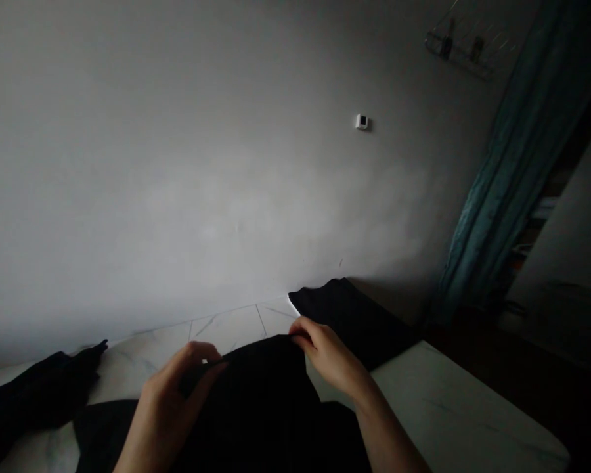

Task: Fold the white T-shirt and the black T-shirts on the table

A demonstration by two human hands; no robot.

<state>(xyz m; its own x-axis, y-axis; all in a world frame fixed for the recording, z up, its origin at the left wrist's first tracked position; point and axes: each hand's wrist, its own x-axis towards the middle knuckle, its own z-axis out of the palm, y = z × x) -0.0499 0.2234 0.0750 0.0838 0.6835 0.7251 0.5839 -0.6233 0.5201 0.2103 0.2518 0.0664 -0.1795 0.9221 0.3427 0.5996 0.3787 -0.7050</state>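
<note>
A black cloth [270,407] is held up by its top edge between my two hands, its lower part hanging toward the bottom of the view. My left hand [177,387] pinches the edge at the left, thumb and fingers closed on it. At the upper right corner of the cloth, my right hand [325,348] grips the edge between thumb and fingers. Dark fabric also lies beneath the held part, and its folds are hard to tell apart in the dim light.
The white marbled table [463,394] stands against a grey wall. Another dark cloth [354,315] lies at its back right, and a crumpled dark one [54,387] at the left. A teal curtain [502,177] hangs at the right; a small white device [362,121] and a wire rack [463,56] are on the wall.
</note>
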